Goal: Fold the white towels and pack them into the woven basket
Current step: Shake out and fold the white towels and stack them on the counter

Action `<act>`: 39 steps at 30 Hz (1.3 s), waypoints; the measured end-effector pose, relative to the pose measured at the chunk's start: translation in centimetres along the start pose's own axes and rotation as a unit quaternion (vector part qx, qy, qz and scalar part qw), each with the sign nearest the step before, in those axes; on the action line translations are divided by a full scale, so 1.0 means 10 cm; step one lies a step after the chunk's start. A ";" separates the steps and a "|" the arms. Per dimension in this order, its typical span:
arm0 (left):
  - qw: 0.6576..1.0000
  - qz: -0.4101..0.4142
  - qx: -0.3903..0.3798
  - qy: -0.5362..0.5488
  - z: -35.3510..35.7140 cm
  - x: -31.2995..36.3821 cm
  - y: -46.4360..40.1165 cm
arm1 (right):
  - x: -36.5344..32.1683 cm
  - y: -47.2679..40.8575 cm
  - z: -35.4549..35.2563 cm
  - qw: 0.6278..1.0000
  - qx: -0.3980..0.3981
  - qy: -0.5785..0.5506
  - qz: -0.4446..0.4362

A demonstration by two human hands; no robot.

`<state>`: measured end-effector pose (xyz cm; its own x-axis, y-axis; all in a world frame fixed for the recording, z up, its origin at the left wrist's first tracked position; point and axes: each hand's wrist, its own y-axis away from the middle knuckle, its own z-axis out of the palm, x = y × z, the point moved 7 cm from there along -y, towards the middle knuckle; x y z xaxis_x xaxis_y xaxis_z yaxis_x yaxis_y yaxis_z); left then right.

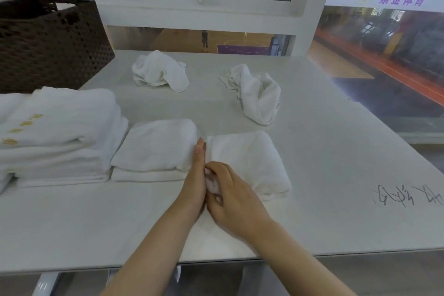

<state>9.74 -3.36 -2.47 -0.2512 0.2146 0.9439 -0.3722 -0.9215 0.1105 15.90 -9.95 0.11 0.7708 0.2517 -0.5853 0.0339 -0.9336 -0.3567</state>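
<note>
We are seeing the woven basket sitting far off to the left of our fingers, at the back corner of the bench, with no towel showing inside from this angle. Nearer, a tall stack of folded towels with gold lettering is lying left of our hands, and a smaller folded pile is sitting just beside the left hand. That hand is lying with its fingers straight and together, edge down, pressing along the left side of the towel being folded. The right hand is lying close against it, its fingers curling round and pinching a bunched corner of this same towel. Beyond our fingers, two crumpled towels are waiting unfolded: one ahead and slightly left, the other ahead and to the right. Right of our hands, black handwriting is marking the bench.
</note>
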 end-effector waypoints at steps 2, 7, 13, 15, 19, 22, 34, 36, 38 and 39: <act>1.000 -0.003 -0.008 -0.004 0.01 -0.03 -0.02 | 0.01 0.00 -0.05 0.998 -0.018 -0.055 0.019; 0.999 0.013 -0.024 -0.035 0.08 0.04 0.01 | 0.23 -0.10 -0.79 0.985 0.128 -0.084 0.076; 0.993 0.039 -0.001 -0.111 0.07 0.10 0.02 | 0.97 -0.17 -0.96 0.972 -0.001 -0.012 0.233; 0.976 0.090 -0.023 -0.195 0.16 0.27 0.02 | 0.95 -0.20 -0.83 0.978 -0.053 0.036 0.200; 0.876 0.135 -0.054 -0.459 0.35 0.33 -0.14 | 0.85 -0.25 -0.55 0.968 -0.138 0.159 0.140; 0.794 0.136 -0.048 -0.591 0.33 0.12 -0.19 | 0.83 -0.19 -0.43 0.955 -0.148 0.221 0.135; 0.827 0.134 -0.071 -0.541 0.11 -0.09 0.00 | 0.94 0.00 -0.54 0.983 -0.041 0.051 0.172; 0.851 0.110 -0.065 -0.509 0.04 -0.10 0.10 | 0.96 0.15 -0.59 0.983 -0.014 0.014 0.180; 0.863 0.097 -0.040 -0.494 -0.02 -0.10 0.20 | 0.98 0.27 -0.64 0.981 -0.001 0.005 0.192; 0.867 0.094 -0.024 -0.489 -0.05 -0.10 0.24 | 0.99 0.32 -0.66 0.979 0.001 0.006 0.204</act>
<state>8.67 -5.67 -3.26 0.5572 -0.3360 0.7594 -0.4500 -0.8908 -0.0639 27.83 -12.15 -2.06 0.7278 -0.1459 -0.6701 -0.2802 -0.9551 -0.0963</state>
